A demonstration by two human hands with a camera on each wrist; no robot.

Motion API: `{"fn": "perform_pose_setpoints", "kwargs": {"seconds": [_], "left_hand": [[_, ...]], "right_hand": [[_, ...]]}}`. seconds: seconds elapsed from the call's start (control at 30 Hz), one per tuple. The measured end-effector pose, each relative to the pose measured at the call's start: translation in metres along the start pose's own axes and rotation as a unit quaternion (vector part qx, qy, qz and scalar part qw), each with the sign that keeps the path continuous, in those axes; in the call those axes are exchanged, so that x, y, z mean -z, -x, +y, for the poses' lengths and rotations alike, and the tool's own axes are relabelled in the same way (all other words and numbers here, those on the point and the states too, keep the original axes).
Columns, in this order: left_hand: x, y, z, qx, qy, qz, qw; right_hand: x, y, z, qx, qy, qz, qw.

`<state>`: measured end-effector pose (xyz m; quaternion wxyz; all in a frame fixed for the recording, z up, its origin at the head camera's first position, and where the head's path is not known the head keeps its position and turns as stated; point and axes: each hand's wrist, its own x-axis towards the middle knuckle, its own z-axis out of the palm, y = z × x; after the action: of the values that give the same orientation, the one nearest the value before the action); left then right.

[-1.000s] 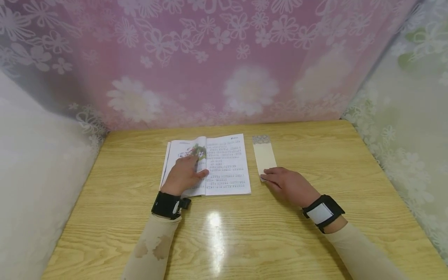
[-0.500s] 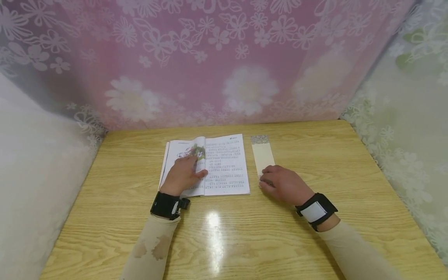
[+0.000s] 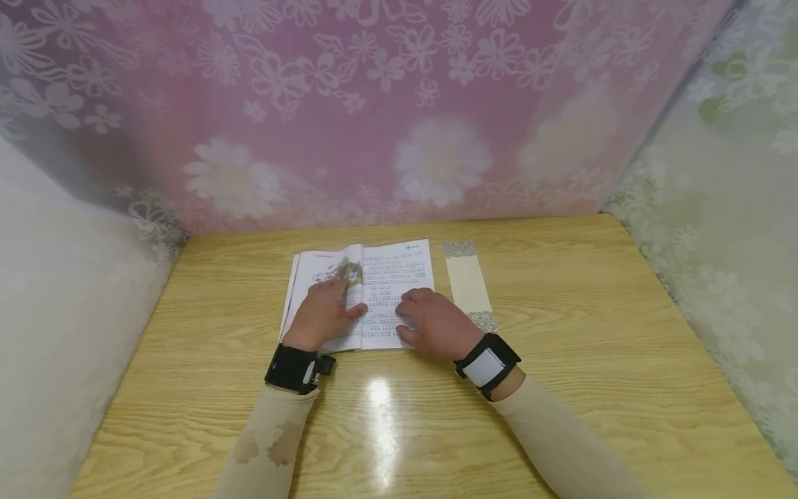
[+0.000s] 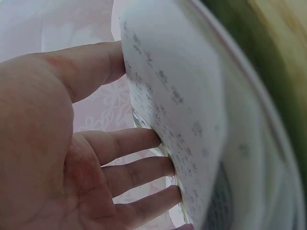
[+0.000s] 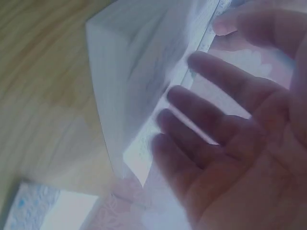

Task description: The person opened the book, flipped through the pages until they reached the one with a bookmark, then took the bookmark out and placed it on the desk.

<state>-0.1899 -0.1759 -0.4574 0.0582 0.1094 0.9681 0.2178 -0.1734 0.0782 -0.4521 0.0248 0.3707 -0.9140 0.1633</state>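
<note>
An open book [image 3: 386,267] with printed text and a coloured picture lies on the wooden table. My left hand [image 3: 324,312] rests on its left page, fingers spread and fairly straight; in the left wrist view the fingertips [image 4: 165,165] press against the page. Over the right page is my right hand [image 3: 436,322], its fingers relaxed and holding nothing. The right wrist view has those fingers [image 5: 192,120] close to the page surface. A cream paper strip [image 3: 467,281] with grey patterned ends, like a bookmark, lies flat on the table right of the book.
The wooden table [image 3: 561,291] meets a pink floral backdrop [image 3: 349,173] behind the book. Pale floral sheets hang at both sides. A bright light reflection shows on the table in front of the book.
My right hand has let go of the lower end of the paper strip and moved left over the book's right page. The strip stays on the table. My left hand has not moved.
</note>
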Motion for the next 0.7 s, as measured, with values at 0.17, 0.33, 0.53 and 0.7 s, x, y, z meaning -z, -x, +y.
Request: {"fn": "perform_pose_setpoints", "kwargs": {"seconds": [0.17,0.33,0.53,0.7], "left_hand": [[0.001,0.005,-0.005,-0.013,0.019,0.017,0.9996],[0.004,0.022,-0.021,-0.031,0.044,0.049,0.9974],[0.010,0.049,-0.037,-0.013,0.044,0.076,0.9961],[0.021,0.072,-0.038,0.097,0.041,0.037,0.9937]], "right_hand": [[-0.007,-0.007,-0.002,0.003,0.017,0.005,1.000],[-0.012,-0.010,-0.001,0.003,0.017,0.013,1.000],[-0.012,-0.007,-0.003,-0.001,0.019,0.025,0.999],[-0.009,-0.004,-0.002,0.000,0.039,0.039,0.998]]}}
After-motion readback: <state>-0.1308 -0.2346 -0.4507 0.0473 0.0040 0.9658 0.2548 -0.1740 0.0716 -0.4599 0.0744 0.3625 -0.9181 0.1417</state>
